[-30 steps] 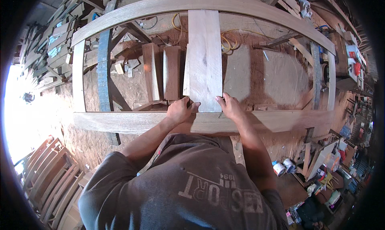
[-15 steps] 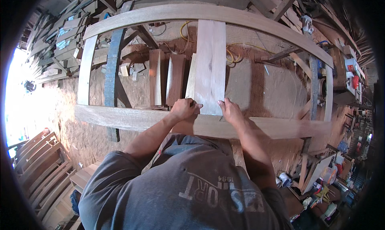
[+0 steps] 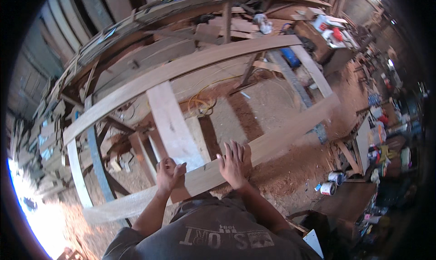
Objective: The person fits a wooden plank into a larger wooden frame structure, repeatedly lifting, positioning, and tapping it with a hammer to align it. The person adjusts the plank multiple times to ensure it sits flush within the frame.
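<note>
A large wooden frame lies before me, with a long far rail (image 3: 181, 66) and a long near rail (image 3: 268, 144). A wide pale middle board (image 3: 173, 117) runs between them, its near end meeting the near rail. My left hand (image 3: 168, 174) is at the near rail, left of this joint, thumb held out and fingers partly bent; no object shows in it. To the right of the joint, my right hand (image 3: 234, 164) lies over the near rail with fingers stretched and spread. Narrow end pieces stand at the left (image 3: 78, 174) and right (image 3: 313, 70).
Grey-blue support beams (image 3: 101, 162) pass under the frame. Brown boards (image 3: 144, 154) lean below it, near a coiled yellow cord (image 3: 200, 106). Scrap wood (image 3: 47, 142) is heaped at left. Paint cans (image 3: 328, 188) stand on the right, near a cluttered bench (image 3: 336, 35).
The view has swung, so the frame now slants up to the right. Both hands have let go of the middle board's near end, and the right hand's fingers have spread over the rail.
</note>
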A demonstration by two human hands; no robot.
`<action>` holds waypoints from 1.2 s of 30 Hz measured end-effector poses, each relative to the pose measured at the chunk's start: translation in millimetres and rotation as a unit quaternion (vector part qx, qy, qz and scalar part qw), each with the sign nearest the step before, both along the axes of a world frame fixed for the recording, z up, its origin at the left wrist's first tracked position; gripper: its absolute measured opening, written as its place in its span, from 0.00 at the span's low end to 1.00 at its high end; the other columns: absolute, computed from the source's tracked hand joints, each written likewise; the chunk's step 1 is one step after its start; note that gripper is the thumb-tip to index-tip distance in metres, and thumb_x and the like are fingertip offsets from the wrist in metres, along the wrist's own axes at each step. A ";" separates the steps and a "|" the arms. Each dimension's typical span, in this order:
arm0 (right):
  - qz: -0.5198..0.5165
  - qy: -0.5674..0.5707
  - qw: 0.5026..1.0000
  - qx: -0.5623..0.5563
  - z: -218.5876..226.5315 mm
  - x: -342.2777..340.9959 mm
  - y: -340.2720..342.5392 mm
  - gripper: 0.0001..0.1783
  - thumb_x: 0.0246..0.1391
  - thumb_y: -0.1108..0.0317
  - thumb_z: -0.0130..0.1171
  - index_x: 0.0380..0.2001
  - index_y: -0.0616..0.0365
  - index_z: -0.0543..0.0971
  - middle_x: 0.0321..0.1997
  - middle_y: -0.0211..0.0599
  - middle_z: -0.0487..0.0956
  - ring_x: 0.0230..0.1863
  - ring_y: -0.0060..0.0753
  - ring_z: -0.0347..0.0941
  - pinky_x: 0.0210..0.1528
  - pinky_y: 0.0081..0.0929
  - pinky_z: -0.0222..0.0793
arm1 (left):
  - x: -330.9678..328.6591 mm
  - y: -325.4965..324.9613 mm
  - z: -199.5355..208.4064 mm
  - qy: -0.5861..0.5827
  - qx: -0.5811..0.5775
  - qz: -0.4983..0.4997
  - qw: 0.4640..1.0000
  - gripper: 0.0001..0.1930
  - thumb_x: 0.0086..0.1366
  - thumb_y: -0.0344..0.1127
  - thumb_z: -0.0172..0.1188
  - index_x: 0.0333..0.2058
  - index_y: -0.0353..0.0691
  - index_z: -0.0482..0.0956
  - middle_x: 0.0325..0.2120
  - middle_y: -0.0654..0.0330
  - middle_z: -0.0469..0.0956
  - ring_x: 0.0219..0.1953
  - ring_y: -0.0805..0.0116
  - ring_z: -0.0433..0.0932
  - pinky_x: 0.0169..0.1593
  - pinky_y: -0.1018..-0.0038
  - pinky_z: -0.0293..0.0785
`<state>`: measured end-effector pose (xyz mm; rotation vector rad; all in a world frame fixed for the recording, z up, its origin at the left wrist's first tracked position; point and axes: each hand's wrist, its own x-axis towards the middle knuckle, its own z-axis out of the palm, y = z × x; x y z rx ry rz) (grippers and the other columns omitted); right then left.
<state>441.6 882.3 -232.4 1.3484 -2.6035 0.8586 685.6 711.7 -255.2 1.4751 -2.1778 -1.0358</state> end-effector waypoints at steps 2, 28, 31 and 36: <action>-0.056 0.062 0.996 0.036 6.7 -9.7 45.8 0.26 0.68 0.52 0.58 0.60 0.59 0.77 0.65 0.50 0.76 0.71 0.58 0.65 0.78 0.68 0.44 | -10.2 8.6 3.9 0.006 -0.149 -0.041 0.988 0.33 0.64 0.51 0.72 0.61 0.40 0.73 0.58 0.41 0.72 0.62 0.39 0.72 0.65 0.49 0.68; -0.475 -0.267 0.839 -0.002 -120.8 -141.3 660.0 0.16 0.61 0.57 0.68 0.34 0.62 0.84 0.34 0.51 0.84 0.37 0.53 0.82 0.44 0.46 0.77 | -533.9 304.4 -10.2 -0.097 -0.243 -0.208 0.942 0.42 0.68 0.68 0.56 0.68 0.39 0.69 0.75 0.42 0.56 0.79 0.40 0.47 0.79 0.38 0.36; -0.442 -0.216 0.870 -0.044 -144.7 -178.6 671.6 0.13 0.60 0.61 0.66 0.37 0.61 0.86 0.39 0.51 0.85 0.43 0.54 0.82 0.49 0.46 0.78 | -576.0 322.4 -11.8 -0.092 -0.242 -0.177 0.949 0.41 0.68 0.66 0.59 0.68 0.42 0.70 0.74 0.42 0.57 0.79 0.40 0.47 0.78 0.37 0.36; -0.375 -0.266 0.888 -0.011 -171.1 -282.5 708.9 0.11 0.58 0.65 0.66 0.39 0.60 0.87 0.42 0.48 0.85 0.45 0.50 0.82 0.52 0.43 0.78 | -676.6 363.0 -18.1 -0.047 -0.252 -0.140 0.956 0.38 0.67 0.65 0.61 0.67 0.48 0.72 0.72 0.44 0.60 0.78 0.41 0.49 0.78 0.37 0.37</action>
